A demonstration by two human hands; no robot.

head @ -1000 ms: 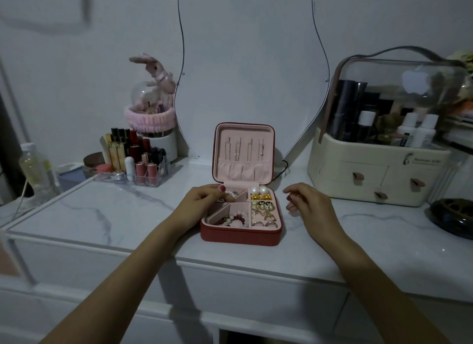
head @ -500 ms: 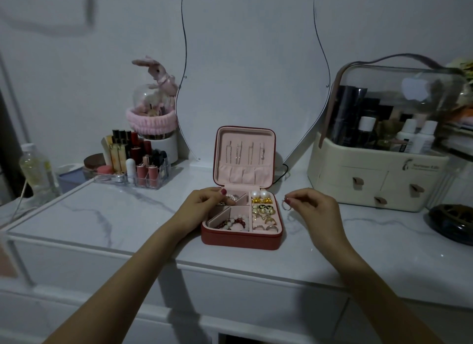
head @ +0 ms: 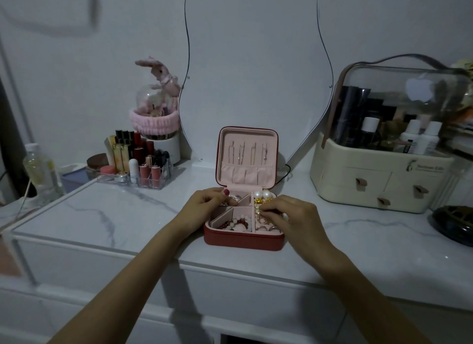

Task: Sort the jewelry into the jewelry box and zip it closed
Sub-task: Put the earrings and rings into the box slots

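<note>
1. Since half a second ago the right hand (head: 289, 217) has been carried from beside the box's right wall, where a small ring was pinched, to over the right-hand column of compartments; the left hand (head: 204, 205) has hardly shifted.
2. At the far left, at about 10 o'clock from the box, a clear lipstick organiser (head: 138, 167) is seen, with a plush rabbit (head: 160, 75) on a glass dome behind it.
3. The left hand rests at the back-left compartment, its fingers (head: 225, 199) curled with the tips down among small pieces there; whether anything is actually held cannot be told.
4. The jewelry box (head: 244, 237) lies open in the middle of the marble surface (head: 102, 215), its lid (head: 247, 155) upright at 12 o'clock with necklaces hung inside. A beaded bracelet (head: 236, 222) fills the front-left compartment.
5. The right hand's fingers are bunched together, tips down at the middle-right compartment; the ring is hidden beneath them, so a grip on it cannot be confirmed. That compartment lies directly under the fingertips, so the right hand is judged the nearer for the drop.
6. At 2 o'clock a cream cosmetic case (head: 378, 185) is seen; its small printed label is too blurred to be read, and an apple-shaped sticker shows on its clear cover.
</note>
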